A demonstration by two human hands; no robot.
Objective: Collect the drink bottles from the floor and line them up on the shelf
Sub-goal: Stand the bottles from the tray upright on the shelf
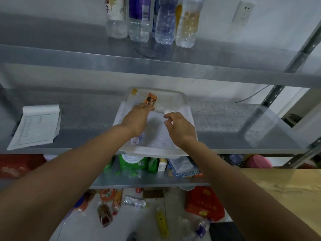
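Head view: a metal shelf unit fills the frame. At 12 o'clock a row of drink bottles (144,20) stands upright on the top shelf (69,54), close together. On the middle shelf (225,119), at the centre, a white tray (156,138) lies with a clear container (178,100) at its far end. In the container lies an orange-labelled bottle (150,100), its yellow cap toward 11 o'clock.

The left hand (137,117) lies palm down over the tray, fingertips touching that bottle; I cannot tell whether it grips. The right hand (178,126), just beside it at 1 o'clock, has its fingers curled narrow by a small white object (168,111); a pinch cannot be told.

A notepad (36,126) lies at 9 o'clock. At 6 o'clock more bottles (135,201) lie scattered on the floor (83,226), near a red box (205,204).
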